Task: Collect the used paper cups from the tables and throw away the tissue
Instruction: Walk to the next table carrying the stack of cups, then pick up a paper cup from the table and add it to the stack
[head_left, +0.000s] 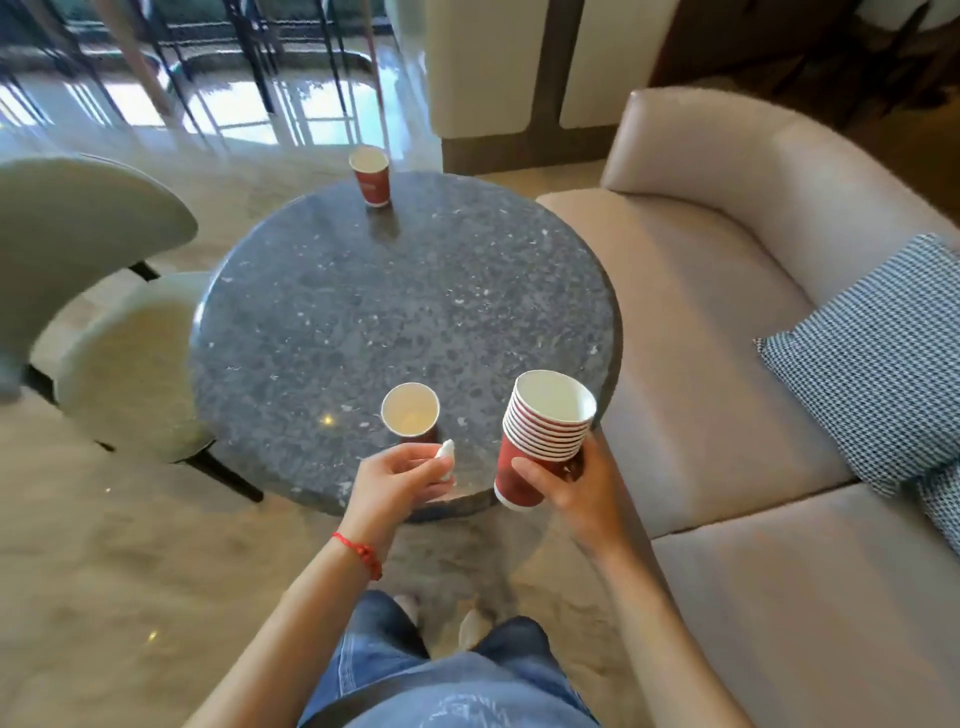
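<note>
My right hand grips a stack of several nested red paper cups, tilted, over the near right edge of the round dark stone table. My left hand pinches a small white crumpled tissue just in front of a red paper cup that stands upright near the table's front edge. Its white inside looks empty. A second red paper cup stands upright at the table's far edge.
A pale upholstered chair is pushed against the table's left side. A beige sofa with a blue-and-white patterned cushion runs along the right. Dark chair and table legs stand on the shiny floor beyond.
</note>
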